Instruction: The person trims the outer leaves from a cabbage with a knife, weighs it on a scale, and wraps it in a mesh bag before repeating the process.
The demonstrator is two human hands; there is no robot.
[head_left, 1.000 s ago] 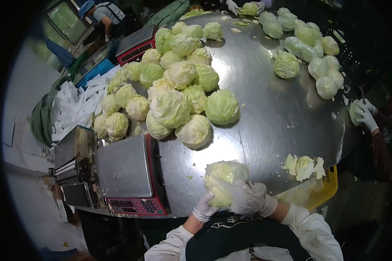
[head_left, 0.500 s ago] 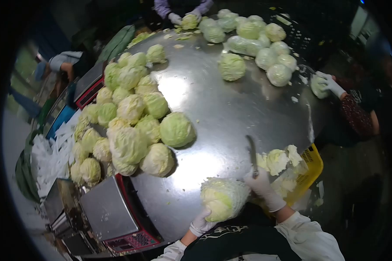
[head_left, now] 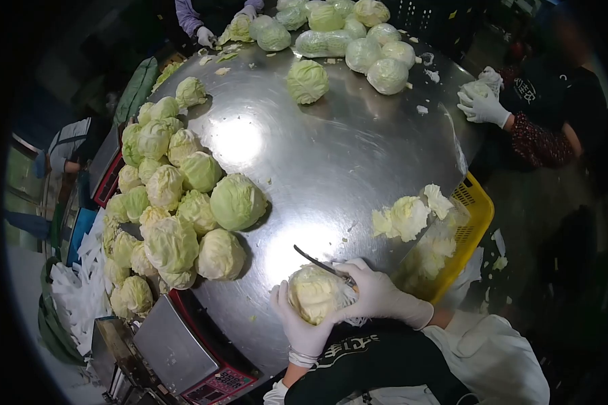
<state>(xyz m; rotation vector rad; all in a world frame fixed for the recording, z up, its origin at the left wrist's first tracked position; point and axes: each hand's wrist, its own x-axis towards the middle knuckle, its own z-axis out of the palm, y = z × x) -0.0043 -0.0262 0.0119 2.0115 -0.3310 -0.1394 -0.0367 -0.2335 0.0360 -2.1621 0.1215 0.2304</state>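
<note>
Currently catalogued: one held cabbage [head_left: 312, 295], cupped between both grips above the bench's [head_left: 331, 169] near edge. Left grip [head_left: 302, 329], gloved: partly open, thumb and fingers curved about the cabbage's left and near side. Right grip [head_left: 380, 294], gloved: curled round a knife [head_left: 315, 260], its dark blade angled away to the far left above the cabbage; lower fingers lay against the cabbage's right side.

Handling, as judged: steady cupping from the left grip suited so round a piece, with fingertips clear of the edge and blade tip pointed outward.

Left of the left grip: a scale [head_left: 175, 351]; beyond it, heaped cabbages [head_left: 171, 243]. Right of the right grip: a yellow crate [head_left: 481, 209]. Farther out, between grip and crate: loose leaves [head_left: 407, 217].
</note>
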